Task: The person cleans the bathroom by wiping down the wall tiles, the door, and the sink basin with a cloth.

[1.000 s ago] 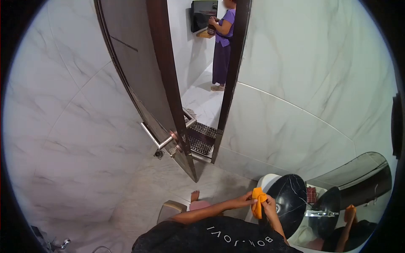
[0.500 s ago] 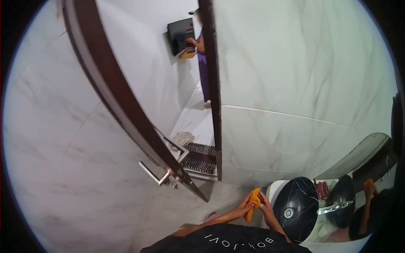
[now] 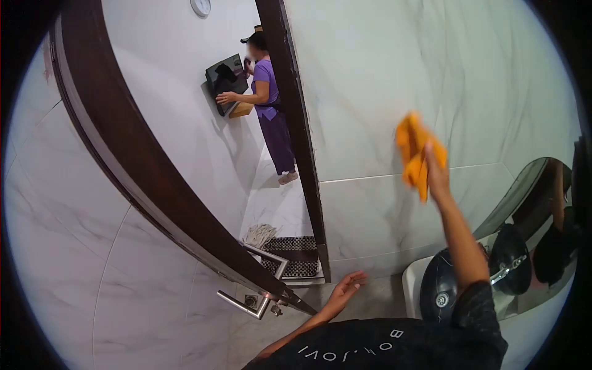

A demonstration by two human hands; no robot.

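Cloth (image 3: 409,145), orange and bunched, is lying just beyond and left of right hand (image 3: 436,174), before marbled wall (image 3: 364,117). Long axis is running roughly up and down in view, leaning slightly. Right hand is gripping cloth near its right edge, fingers partly hiding in fabric; whether cloth is touching wall, cannot tell. Left hand (image 3: 345,291) is hanging lower, well apart from cloth, fingers nearly straight, holding nothing. Black basin (image 3: 435,280) is sitting below right hand, far nearer of two to cloth.
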